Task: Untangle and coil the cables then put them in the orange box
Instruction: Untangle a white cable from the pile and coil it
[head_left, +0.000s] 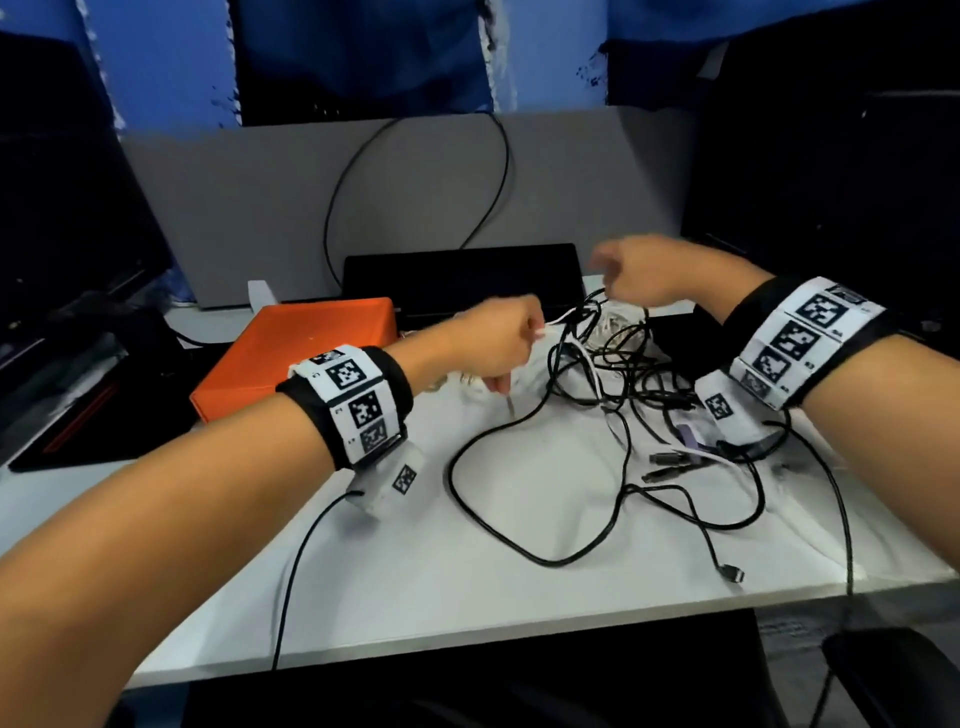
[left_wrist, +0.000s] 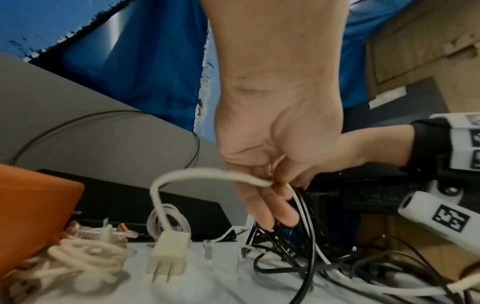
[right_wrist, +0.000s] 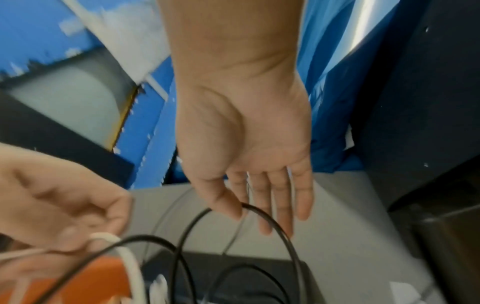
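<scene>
A tangle of black and white cables (head_left: 613, 364) lies on the white table (head_left: 415, 571), right of the closed orange box (head_left: 291, 358). My left hand (head_left: 498, 338) is above the tangle's left side and pinches a white cable (left_wrist: 207, 174). That cable ends in a two-prong plug (left_wrist: 168, 253) standing on the table. My right hand (head_left: 623, 275) is raised behind the tangle. Its thumb and forefinger pinch a loop of black cable (right_wrist: 259, 216), and the other fingers hang nearly straight. A bundled white cable (left_wrist: 85, 259) sits by the box.
A flat black device (head_left: 462, 275) lies behind the box and tangle, before a grey partition (head_left: 260, 208) with a thin black wire looped on it. Dark equipment (head_left: 78, 389) fills the left. Loose plug ends (head_left: 670, 460) and a long black loop (head_left: 519, 545) lie near the table's front edge.
</scene>
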